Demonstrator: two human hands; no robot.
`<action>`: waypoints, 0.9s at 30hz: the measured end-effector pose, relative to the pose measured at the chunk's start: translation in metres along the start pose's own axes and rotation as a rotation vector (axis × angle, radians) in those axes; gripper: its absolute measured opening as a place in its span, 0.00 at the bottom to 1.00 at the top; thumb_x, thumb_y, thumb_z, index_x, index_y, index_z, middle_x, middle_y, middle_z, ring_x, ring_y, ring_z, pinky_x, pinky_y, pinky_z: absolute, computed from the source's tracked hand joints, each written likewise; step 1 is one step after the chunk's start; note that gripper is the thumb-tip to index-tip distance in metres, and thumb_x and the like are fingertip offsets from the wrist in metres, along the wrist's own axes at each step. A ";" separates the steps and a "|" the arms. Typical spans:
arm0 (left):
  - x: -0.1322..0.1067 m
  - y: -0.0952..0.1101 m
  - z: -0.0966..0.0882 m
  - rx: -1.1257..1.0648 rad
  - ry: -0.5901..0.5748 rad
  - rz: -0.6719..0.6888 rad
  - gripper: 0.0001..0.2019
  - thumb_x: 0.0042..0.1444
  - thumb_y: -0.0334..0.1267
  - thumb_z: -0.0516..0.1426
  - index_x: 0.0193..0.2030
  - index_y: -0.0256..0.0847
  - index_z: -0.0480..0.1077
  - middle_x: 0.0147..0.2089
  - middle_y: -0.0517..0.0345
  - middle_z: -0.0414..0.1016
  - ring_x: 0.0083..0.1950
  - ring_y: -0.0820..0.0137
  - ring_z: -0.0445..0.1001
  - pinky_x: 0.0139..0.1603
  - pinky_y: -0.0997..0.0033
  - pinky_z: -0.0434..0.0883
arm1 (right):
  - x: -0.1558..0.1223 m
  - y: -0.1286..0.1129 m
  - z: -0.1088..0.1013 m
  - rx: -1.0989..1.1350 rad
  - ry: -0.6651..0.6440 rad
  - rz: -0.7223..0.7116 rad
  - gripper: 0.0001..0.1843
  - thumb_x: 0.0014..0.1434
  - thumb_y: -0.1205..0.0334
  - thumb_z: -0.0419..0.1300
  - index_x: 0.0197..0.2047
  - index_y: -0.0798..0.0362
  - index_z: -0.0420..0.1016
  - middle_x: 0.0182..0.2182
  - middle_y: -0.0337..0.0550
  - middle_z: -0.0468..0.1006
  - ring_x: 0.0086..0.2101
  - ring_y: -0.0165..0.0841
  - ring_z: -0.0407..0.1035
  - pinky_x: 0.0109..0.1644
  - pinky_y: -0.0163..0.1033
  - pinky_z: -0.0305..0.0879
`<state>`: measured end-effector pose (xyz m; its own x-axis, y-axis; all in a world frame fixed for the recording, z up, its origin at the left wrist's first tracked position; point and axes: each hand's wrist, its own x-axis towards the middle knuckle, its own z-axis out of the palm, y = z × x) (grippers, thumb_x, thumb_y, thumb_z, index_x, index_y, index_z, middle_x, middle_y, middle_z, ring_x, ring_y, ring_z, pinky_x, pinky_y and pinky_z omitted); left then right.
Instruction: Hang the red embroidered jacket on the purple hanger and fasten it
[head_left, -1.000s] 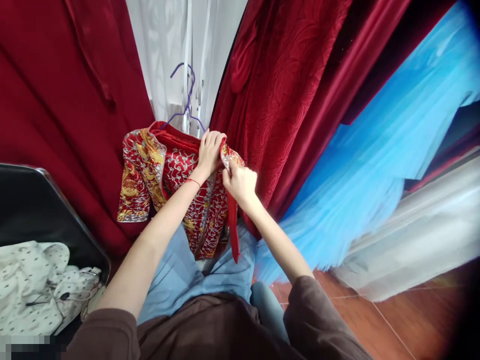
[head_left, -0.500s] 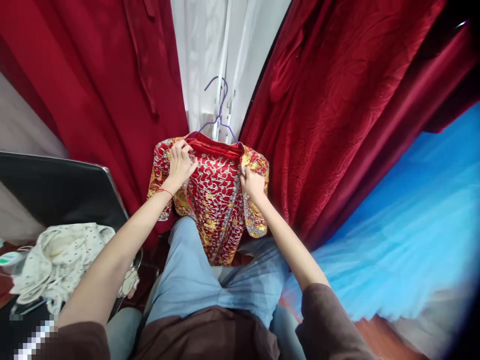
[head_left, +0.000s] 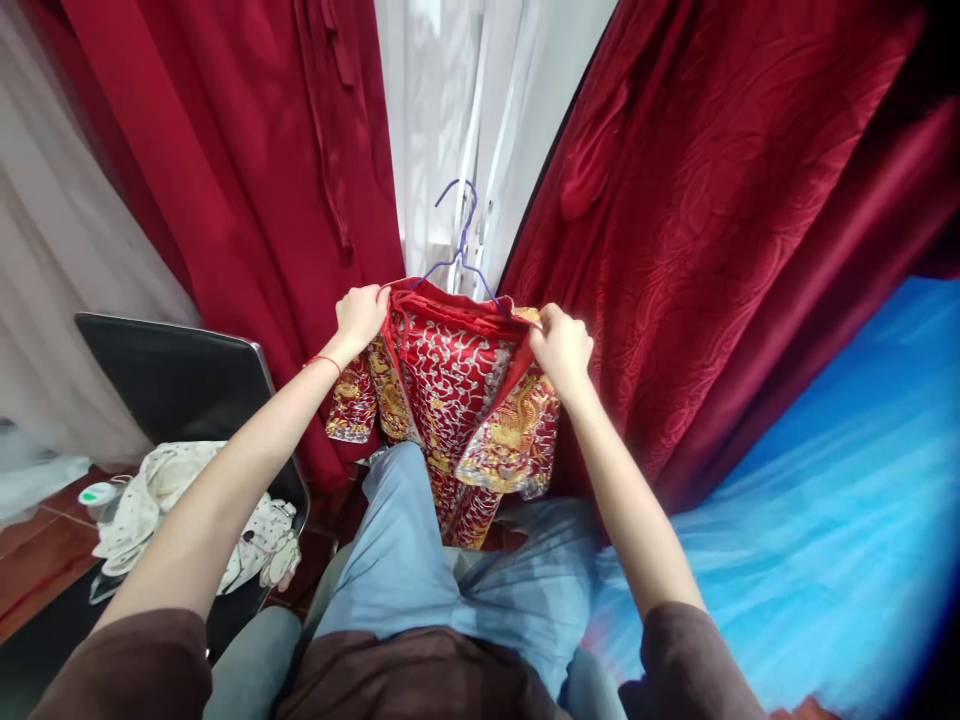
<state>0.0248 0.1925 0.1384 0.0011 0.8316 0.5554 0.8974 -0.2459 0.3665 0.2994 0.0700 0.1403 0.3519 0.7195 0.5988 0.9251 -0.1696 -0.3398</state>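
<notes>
- Embroidered jacket [head_left: 442, 390]: pulled wider than before, seemingly better spread on the purple hanger [head_left: 460, 255].
- Your left hand [head_left: 361, 316] and right hand [head_left: 562, 350] each grip an upper edge.

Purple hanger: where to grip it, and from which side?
Probably best to pinch the purple hanger at its neck, just below the hook, coming from above. Hook and neck stand bare above the collar of the red-and-gold jacket, while the hanger's arms slope down into it. The left hand and right hand grip the jacket on either side.
</notes>
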 end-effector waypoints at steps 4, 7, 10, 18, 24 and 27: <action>0.011 0.018 -0.028 0.030 0.069 0.038 0.22 0.65 0.49 0.43 0.37 0.39 0.73 0.40 0.42 0.78 0.46 0.53 0.75 0.47 0.59 0.68 | 0.026 0.018 -0.027 0.318 0.003 0.040 0.11 0.58 0.57 0.55 0.29 0.53 0.73 0.26 0.44 0.75 0.31 0.37 0.67 0.37 0.39 0.60; 0.012 0.036 -0.046 -0.012 0.106 0.054 0.21 0.65 0.50 0.45 0.34 0.39 0.73 0.37 0.45 0.76 0.46 0.56 0.74 0.48 0.62 0.66 | 0.040 0.031 -0.044 0.580 0.071 0.133 0.10 0.55 0.61 0.54 0.25 0.55 0.71 0.21 0.40 0.69 0.26 0.32 0.62 0.32 0.37 0.58; -0.001 0.056 -0.052 -0.103 0.099 0.096 0.19 0.64 0.48 0.47 0.31 0.39 0.71 0.31 0.49 0.73 0.43 0.59 0.73 0.45 0.65 0.65 | 0.023 0.017 -0.048 0.761 0.213 0.097 0.09 0.55 0.62 0.53 0.29 0.55 0.72 0.23 0.40 0.71 0.26 0.31 0.62 0.32 0.37 0.60; -0.035 0.065 -0.028 -0.416 0.055 0.330 0.18 0.64 0.43 0.49 0.24 0.40 0.62 0.24 0.58 0.65 0.29 0.69 0.66 0.34 0.68 0.62 | -0.087 -0.079 0.064 -0.065 -0.338 -0.251 0.22 0.66 0.65 0.43 0.57 0.62 0.69 0.34 0.59 0.81 0.36 0.42 0.77 0.40 0.41 0.68; -0.014 0.003 -0.022 -0.324 0.009 0.298 0.11 0.55 0.46 0.59 0.32 0.40 0.67 0.36 0.54 0.73 0.37 0.67 0.71 0.39 0.68 0.67 | -0.050 -0.053 0.096 -0.196 -0.364 -0.221 0.20 0.68 0.58 0.44 0.53 0.59 0.70 0.41 0.61 0.80 0.44 0.44 0.77 0.44 0.41 0.67; -0.029 -0.007 -0.004 -0.249 -0.052 0.180 0.17 0.55 0.55 0.58 0.32 0.41 0.67 0.35 0.53 0.76 0.36 0.64 0.73 0.37 0.67 0.67 | -0.049 -0.047 0.094 -0.185 -0.375 -0.213 0.21 0.68 0.56 0.45 0.51 0.59 0.73 0.42 0.61 0.80 0.44 0.46 0.76 0.45 0.43 0.67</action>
<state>0.0166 0.1682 0.1233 0.1779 0.7864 0.5915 0.7452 -0.5003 0.4410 0.2254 0.1060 0.0584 0.1068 0.9391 0.3265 0.9930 -0.0843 -0.0822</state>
